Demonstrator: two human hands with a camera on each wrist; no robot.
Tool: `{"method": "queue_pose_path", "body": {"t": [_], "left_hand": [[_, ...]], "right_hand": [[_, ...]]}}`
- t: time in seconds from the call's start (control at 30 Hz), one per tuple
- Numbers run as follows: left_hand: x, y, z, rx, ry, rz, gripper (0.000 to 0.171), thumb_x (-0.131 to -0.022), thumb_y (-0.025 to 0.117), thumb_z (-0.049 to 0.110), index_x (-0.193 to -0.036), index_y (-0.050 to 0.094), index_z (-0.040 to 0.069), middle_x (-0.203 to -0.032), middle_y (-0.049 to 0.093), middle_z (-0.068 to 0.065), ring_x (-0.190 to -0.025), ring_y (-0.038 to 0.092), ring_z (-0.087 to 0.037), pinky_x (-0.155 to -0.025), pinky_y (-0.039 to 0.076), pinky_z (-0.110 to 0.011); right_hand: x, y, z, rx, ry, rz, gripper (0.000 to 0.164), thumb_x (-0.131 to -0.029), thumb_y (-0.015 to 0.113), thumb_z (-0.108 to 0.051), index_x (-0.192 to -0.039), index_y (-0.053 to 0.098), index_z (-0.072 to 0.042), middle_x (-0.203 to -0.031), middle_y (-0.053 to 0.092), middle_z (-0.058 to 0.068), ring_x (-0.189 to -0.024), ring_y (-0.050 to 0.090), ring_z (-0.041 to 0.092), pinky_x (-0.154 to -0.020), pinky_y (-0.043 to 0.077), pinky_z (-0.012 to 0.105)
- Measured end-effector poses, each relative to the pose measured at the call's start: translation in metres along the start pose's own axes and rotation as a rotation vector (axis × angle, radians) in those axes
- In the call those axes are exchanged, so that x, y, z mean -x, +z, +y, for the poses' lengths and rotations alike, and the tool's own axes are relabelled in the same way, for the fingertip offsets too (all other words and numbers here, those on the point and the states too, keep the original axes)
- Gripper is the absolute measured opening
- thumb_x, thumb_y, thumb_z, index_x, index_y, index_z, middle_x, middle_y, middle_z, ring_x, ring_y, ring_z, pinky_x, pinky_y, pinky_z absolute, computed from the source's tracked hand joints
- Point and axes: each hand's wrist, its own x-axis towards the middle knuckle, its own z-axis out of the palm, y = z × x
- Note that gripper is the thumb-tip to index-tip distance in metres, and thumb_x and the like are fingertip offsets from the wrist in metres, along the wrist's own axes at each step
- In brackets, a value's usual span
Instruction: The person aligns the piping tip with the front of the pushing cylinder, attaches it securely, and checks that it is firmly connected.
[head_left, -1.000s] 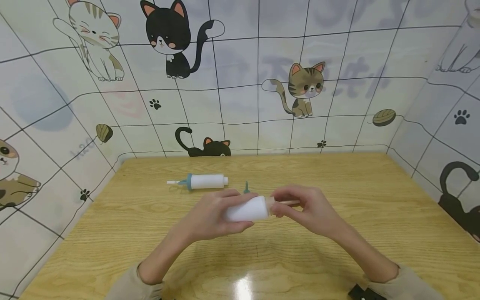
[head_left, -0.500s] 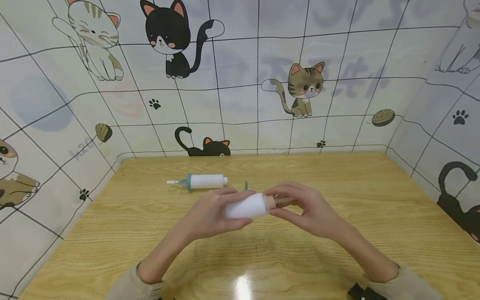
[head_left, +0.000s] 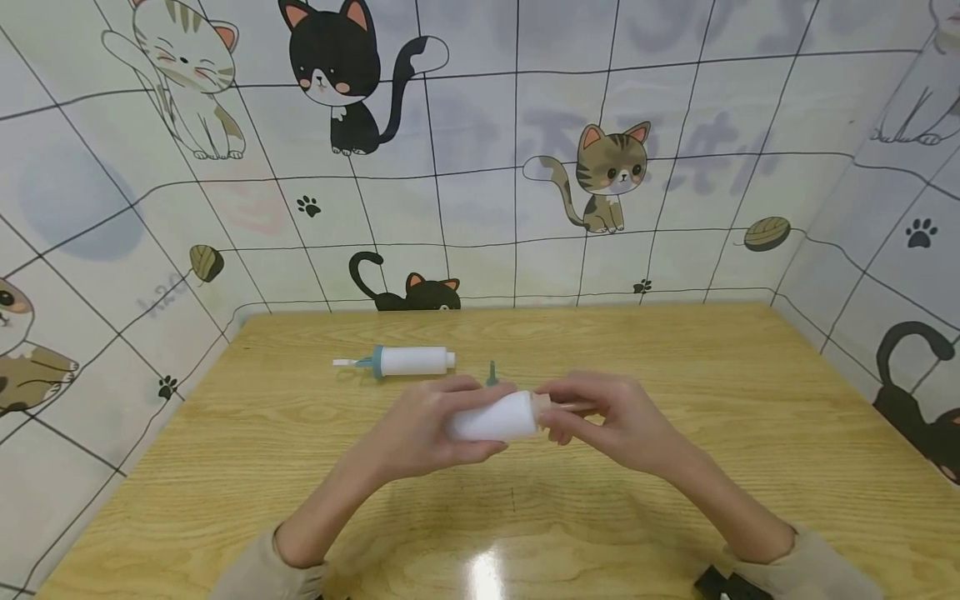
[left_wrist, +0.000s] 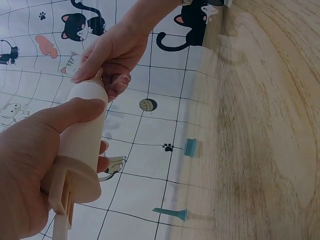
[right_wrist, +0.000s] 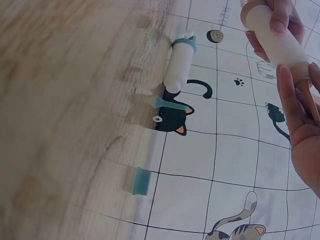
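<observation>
My left hand grips a white syringe-like tube held level above the wooden table. At the tube's right end, my right hand pinches the beige collar and thin plunger rod. The right wrist view shows the tube, its beige collar and the rod running between my fingers. The left wrist view shows the tube with a thumb across it. A second white tube with a blue collar lies on the table behind my hands.
A small teal nozzle stands on the table just behind the held tube. A teal cap lies near the nozzle. Cat-patterned walls close in the table on three sides. A black object sits by my right sleeve.
My right fingers closed over the beige end half a second ago and have drawn back, so the rod shows again. The tube tilted slightly and returned. The table items have not moved.
</observation>
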Motion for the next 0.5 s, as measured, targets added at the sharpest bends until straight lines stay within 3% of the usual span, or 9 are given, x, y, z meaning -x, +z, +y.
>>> {"method": "queue_pose_path", "body": {"t": [0.2,0.33,0.43,0.5], "left_hand": [[-0.0013,0.0014,0.0003,0.021,0.011,0.002,0.055,-0.080,0.087,0.025,-0.131,0.069,0.013,-0.102,0.071,-0.003,-0.083,0.065,-0.011,-0.068,0.054,-0.019],[-0.0017,0.0024,0.0003,0.028,0.022,0.011,0.055,-0.079,0.088,0.026,-0.130,0.069,0.014,-0.101,0.070,-0.002,-0.082,0.064,-0.010,-0.067,0.053,-0.018],[-0.0020,0.0028,0.0006,0.025,0.030,0.021,0.055,-0.079,0.088,0.025,-0.130,0.069,0.013,-0.099,0.070,-0.003,-0.081,0.064,-0.011,-0.066,0.054,-0.019],[-0.0026,0.0030,0.0007,0.017,0.032,0.027,0.055,-0.079,0.088,0.024,-0.130,0.069,0.013,-0.098,0.070,-0.003,-0.080,0.064,-0.011,-0.066,0.054,-0.019]], "right_hand": [[0.0009,-0.0005,-0.0013,0.007,0.074,0.008,0.019,-0.094,0.066,0.005,-0.111,0.071,-0.003,-0.084,0.069,0.001,-0.055,0.064,0.014,-0.054,0.058,0.031],[0.0014,-0.0009,-0.0017,0.033,0.113,0.009,0.015,-0.095,0.066,0.002,-0.107,0.072,-0.004,-0.082,0.068,-0.001,-0.056,0.063,0.015,-0.052,0.057,0.031],[0.0013,-0.0031,-0.0019,0.077,0.129,-0.007,0.022,-0.095,0.067,0.000,-0.117,0.069,-0.003,-0.094,0.070,0.003,-0.066,0.068,0.014,-0.059,0.059,0.032],[0.0011,-0.0061,-0.0022,0.113,0.129,-0.032,0.036,-0.093,0.070,-0.001,-0.128,0.063,-0.003,-0.111,0.069,0.006,-0.077,0.070,0.014,-0.068,0.060,0.033]]}}
